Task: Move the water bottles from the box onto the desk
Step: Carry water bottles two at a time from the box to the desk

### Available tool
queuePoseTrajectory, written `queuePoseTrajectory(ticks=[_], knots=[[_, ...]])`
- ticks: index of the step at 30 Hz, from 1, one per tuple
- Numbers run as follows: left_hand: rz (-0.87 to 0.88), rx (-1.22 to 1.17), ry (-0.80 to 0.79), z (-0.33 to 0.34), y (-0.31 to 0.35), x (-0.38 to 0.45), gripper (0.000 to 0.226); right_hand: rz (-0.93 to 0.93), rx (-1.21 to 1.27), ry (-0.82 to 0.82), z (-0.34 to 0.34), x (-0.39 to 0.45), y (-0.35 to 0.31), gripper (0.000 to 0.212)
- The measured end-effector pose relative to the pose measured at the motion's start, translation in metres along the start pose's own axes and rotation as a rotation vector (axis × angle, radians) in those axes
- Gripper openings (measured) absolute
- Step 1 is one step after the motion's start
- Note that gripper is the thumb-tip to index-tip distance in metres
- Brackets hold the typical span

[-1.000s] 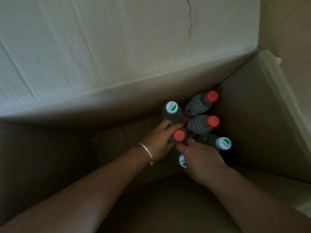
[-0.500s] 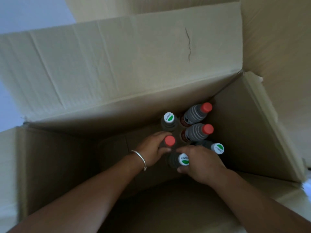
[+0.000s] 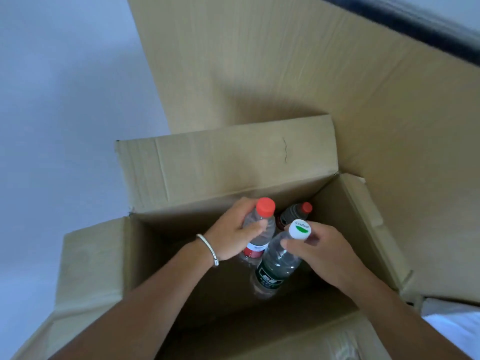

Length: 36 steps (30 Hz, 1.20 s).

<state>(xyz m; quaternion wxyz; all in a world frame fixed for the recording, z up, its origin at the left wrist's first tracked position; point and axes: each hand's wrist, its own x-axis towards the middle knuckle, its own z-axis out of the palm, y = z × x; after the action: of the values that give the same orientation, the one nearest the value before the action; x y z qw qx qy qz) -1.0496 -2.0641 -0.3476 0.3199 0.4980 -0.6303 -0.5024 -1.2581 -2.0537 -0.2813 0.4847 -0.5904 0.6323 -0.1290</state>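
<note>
Head view: two water bottles are held over the open mouth of the cardboard box (image 3: pixel 223 162), neither yet clear of its walls. The red-capped bottle (image 3: pixel 259 229) is gripped about its shoulder by the left hand (image 3: pixel 233 237), fingers and thumb curled round the clear plastic. The white-capped bottle (image 3: pixel 278 258), marked with a green label, is pinched just under its cap by the thumb and fingertips of the right hand (image 3: pixel 327 253), its body hanging down into the box. A further red-capped bottle (image 3: pixel 296 215) is seen deeper in the box; whether others remain beneath the hands cannot be told. No desk is identifiable in view, and no bottle is seen set down outside the box. The task is judged to be at an early stage: two bottles in transit, at least one left to fetch, none confirmed delivered.
</note>
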Motion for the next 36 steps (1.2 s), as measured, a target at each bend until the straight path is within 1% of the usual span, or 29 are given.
queuePoseTrajectory(ticks=[3, 6, 7, 9, 11, 13, 15, 18, 20, 21, 23, 25, 28, 31, 32, 34, 36], knots=[[-0.008, -0.091, 0.074, -0.013, 0.038, -0.008, 0.030, -0.075, 0.132, 0.075, -0.014, -0.014, -0.034, 0.006], [0.012, -0.102, 0.175, -0.023, 0.079, -0.019, 0.029, -0.186, 0.204, 0.100, -0.028, -0.033, -0.072, 0.005], [0.018, -0.106, 0.205, -0.025, 0.094, -0.025, 0.030, -0.226, 0.232, 0.116, -0.033, -0.041, -0.083, 0.006], [0.034, -0.149, 0.257, -0.030, 0.119, -0.035, 0.035, -0.289, 0.271, 0.139, -0.039, -0.052, -0.099, 0.016], [0.042, -0.200, 0.322, -0.030, 0.146, -0.051, 0.039, -0.345, 0.299, 0.123, -0.046, -0.067, -0.113, 0.023], [0.061, -0.282, 0.362, -0.026, 0.170, -0.066, 0.039, -0.406, 0.333, 0.113, -0.053, -0.082, -0.122, 0.015], [0.096, -0.372, 0.390, -0.019, 0.189, -0.080, 0.036, -0.460, 0.362, 0.137, -0.058, -0.098, -0.129, 0.008], [0.111, -0.493, 0.485, -0.002, 0.218, -0.101, 0.036, -0.505, 0.392, 0.195, -0.065, -0.122, -0.135, 0.007], [0.113, -0.527, 0.539, 0.011, 0.235, -0.114, 0.041, -0.527, 0.448, 0.219, -0.069, -0.140, -0.138, 0.008], [0.117, -0.539, 0.559, 0.018, 0.241, -0.120, 0.043, -0.534, 0.487, 0.207, -0.071, -0.149, -0.138, 0.008], [0.120, -0.563, 0.594, 0.033, 0.257, -0.133, 0.038, -0.528, 0.561, 0.162, -0.075, -0.166, -0.138, 0.004], [0.106, -0.572, 0.618, 0.047, 0.268, -0.144, 0.037, -0.519, 0.620, 0.130, -0.079, -0.180, -0.135, 0.005], [0.075, -0.550, 0.660, 0.064, 0.276, -0.159, 0.044, -0.517, 0.659, 0.072, -0.082, -0.199, -0.128, 0.008], [0.031, -0.485, 0.695, 0.076, 0.282, -0.173, 0.048, -0.522, 0.667, 0.043, -0.083, -0.215, -0.122, 0.013], [0.012, -0.447, 0.700, 0.081, 0.288, -0.180, 0.048, -0.521, 0.654, 0.036, -0.081, -0.218, -0.119, 0.011], [0.005, -0.371, 0.684, 0.088, 0.295, -0.195, 0.044, -0.510, 0.650, 0.026, -0.077, -0.223, -0.116, 0.009], [0.017, -0.357, 0.649, 0.096, 0.304, -0.214, 0.036, -0.497, 0.660, 0.001, -0.073, -0.230, -0.112, 0.013]])
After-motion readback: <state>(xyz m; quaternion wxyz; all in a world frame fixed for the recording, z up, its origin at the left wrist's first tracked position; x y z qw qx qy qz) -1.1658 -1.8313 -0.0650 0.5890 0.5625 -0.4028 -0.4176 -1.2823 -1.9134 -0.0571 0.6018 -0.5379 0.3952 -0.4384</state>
